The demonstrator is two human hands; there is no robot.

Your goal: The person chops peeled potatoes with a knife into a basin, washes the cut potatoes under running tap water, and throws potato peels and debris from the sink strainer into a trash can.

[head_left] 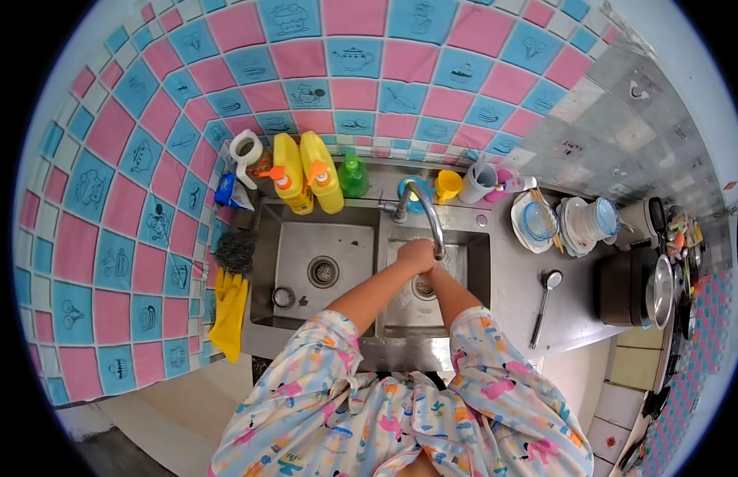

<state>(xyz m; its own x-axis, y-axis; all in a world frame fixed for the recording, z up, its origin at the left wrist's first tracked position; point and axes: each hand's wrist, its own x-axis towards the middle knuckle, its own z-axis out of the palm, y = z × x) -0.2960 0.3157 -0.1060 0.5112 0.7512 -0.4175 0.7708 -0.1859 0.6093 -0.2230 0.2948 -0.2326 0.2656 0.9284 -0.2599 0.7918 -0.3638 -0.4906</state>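
My left hand and my right hand are pressed together beneath the curved metal faucet, over the right basin. The fingers of the left are closed over the right hand. Most of the right hand is hidden behind the left hand and the wrists, so its fingers do not show. Whether water is running cannot be made out. Below the hands, a drain sits in the basin floor.
The left basin has a drain and a small strainer. Yellow bottles, a green bottle and a yellow cup line the back. On the right counter are stacked dishes and a ladle. Yellow gloves hang left.
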